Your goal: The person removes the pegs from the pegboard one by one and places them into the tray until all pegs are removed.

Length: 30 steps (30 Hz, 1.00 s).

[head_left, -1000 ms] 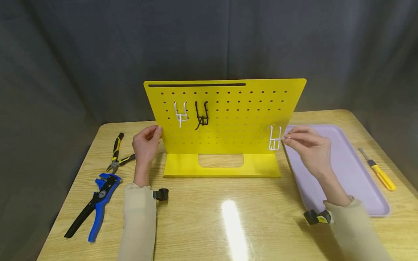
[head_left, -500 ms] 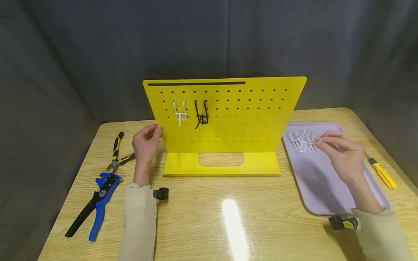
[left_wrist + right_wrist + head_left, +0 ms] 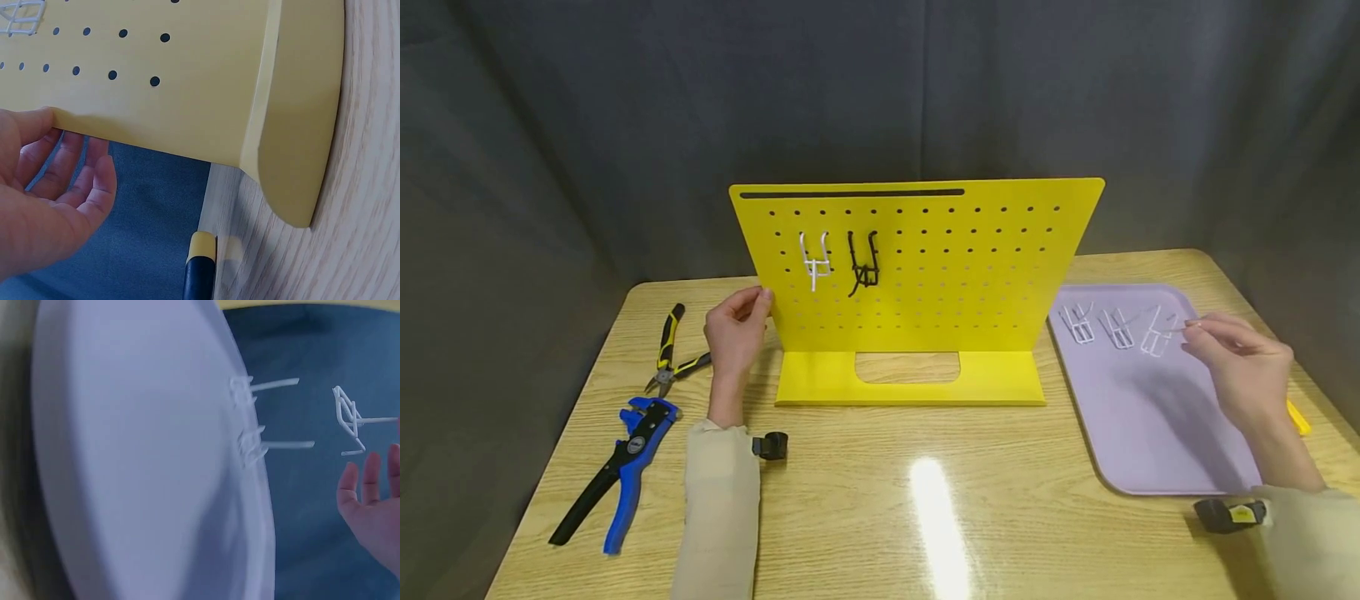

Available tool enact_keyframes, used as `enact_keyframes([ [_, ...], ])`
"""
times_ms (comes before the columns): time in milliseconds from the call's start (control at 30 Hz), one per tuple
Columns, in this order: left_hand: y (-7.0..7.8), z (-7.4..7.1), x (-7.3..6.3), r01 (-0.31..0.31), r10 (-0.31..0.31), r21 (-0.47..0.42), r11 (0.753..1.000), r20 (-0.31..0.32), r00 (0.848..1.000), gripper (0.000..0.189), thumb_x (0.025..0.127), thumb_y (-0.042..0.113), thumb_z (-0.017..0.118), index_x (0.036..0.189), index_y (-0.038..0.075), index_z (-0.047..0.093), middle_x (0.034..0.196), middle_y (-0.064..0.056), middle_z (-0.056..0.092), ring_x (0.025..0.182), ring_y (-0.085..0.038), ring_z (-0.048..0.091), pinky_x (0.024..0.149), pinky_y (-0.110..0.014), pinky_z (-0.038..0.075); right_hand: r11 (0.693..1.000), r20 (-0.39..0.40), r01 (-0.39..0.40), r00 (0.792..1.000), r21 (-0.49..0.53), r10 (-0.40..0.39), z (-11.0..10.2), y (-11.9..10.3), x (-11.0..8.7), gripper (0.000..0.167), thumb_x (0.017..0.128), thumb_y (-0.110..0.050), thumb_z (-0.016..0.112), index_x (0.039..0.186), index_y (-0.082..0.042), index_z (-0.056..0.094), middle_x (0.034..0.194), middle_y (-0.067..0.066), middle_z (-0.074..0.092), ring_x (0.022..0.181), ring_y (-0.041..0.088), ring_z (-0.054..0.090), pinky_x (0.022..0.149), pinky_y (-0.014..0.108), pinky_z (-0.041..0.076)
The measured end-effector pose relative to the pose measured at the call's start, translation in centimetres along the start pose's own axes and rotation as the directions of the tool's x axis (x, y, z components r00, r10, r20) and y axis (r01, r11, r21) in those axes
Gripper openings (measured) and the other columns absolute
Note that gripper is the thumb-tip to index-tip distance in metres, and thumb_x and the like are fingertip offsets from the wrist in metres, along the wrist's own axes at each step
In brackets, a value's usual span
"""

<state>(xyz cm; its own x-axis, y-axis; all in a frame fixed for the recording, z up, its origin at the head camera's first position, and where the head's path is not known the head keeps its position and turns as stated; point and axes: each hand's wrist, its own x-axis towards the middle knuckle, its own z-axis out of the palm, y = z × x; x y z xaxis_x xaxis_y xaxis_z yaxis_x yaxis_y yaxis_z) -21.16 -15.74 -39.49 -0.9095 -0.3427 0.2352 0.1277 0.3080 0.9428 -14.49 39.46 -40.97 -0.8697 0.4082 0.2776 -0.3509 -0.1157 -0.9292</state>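
Wood-grain table (image 3: 850, 483) with blue-black wire stripper (image 3: 635, 447), yellow-black pliers (image 3: 663, 377), yellow pegboard (image 3: 917, 340), lilac tray (image 3: 1120, 433) and yellow handle (image 3: 1297, 419)

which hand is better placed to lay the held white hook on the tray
Likely the right hand: it pinches the white hook above the tray; the left hand grips the board by its edge.

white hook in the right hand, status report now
Left hand holds yellow pegboard by its left edge. Right hand pinches white hook above lilac tray. Two more white hooks lie there, nothing seen blocking the held one.
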Motion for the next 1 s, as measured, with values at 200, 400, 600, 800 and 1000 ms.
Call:
enact_keyframes([
  [200,0.1,-0.1,0.0,0.014,-0.014,0.000,1.000,0.008,1.000,0.033,0.094,0.024,0.063,0.113,-0.003,0.069,0.105,-0.023,0.067,0.075,0.004,0.057,0.069,-0.014,0.046,0.998,0.020,-0.061,0.998,0.029,0.060,-1.6,0.8,0.8,0.016,0.077,0.020,0.066,0.090,0.012,0.071,0.085,0.008,0.068,0.075,0.012,0.068,0.065,0.024,0.055],
  [400,0.0,-0.1,0.0,0.015,-0.015,0.004,1.000,0.010,1.000,0.033,0.094,0.024,0.063,0.113,-0.003,0.069,0.106,-0.023,0.067,0.077,0.002,0.057,0.070,-0.014,0.046,0.994,0.028,-0.105,0.994,-0.036,0.106,-2.9,1.7,1.5,0.015,0.077,0.018,0.068,0.087,0.007,0.074,0.081,0.002,0.071,0.072,0.008,0.068,0.064,0.021,0.054],
  [600,-0.1,0.1,-0.1,0.005,-0.005,0.019,1.000,0.008,1.000,0.032,0.095,0.024,0.063,0.113,-0.002,0.070,0.103,-0.021,0.068,0.077,0.001,0.057,0.069,-0.014,0.047,0.914,-0.015,-0.128,0.991,-0.384,0.133,-4.4,2.2,1.6,0.013,0.079,0.003,0.075,0.090,-0.004,0.078,0.081,-0.015,0.071,0.076,-0.004,0.063,0.065,0.008,0.048],
  [800,-0.1,0.2,-0.1,-0.006,0.006,0.016,1.000,0.013,1.000,0.031,0.094,0.023,0.063,0.111,-0.002,0.070,0.103,-0.021,0.068,0.075,0.002,0.057,0.068,-0.014,0.047,0.885,0.021,-0.090,0.993,-0.456,0.112,-5.2,1.9,2.2,0.010,0.080,0.000,0.075,0.090,-0.003,0.077,0.081,-0.016,0.071,0.074,-0.005,0.063,0.063,0.010,0.049],
  [1000,0.0,0.1,0.0,0.010,-0.010,0.020,1.000,-0.005,1.000,0.030,0.094,0.022,0.064,0.111,-0.001,0.070,0.103,-0.019,0.069,0.077,0.000,0.057,0.067,-0.014,0.047,0.943,0.068,-0.166,0.979,-0.288,0.193,-4.4,1.0,3.0,0.012,0.079,0.004,0.075,0.088,-0.003,0.077,0.083,-0.011,0.072,0.074,-0.001,0.066,0.062,0.014,0.052],
])
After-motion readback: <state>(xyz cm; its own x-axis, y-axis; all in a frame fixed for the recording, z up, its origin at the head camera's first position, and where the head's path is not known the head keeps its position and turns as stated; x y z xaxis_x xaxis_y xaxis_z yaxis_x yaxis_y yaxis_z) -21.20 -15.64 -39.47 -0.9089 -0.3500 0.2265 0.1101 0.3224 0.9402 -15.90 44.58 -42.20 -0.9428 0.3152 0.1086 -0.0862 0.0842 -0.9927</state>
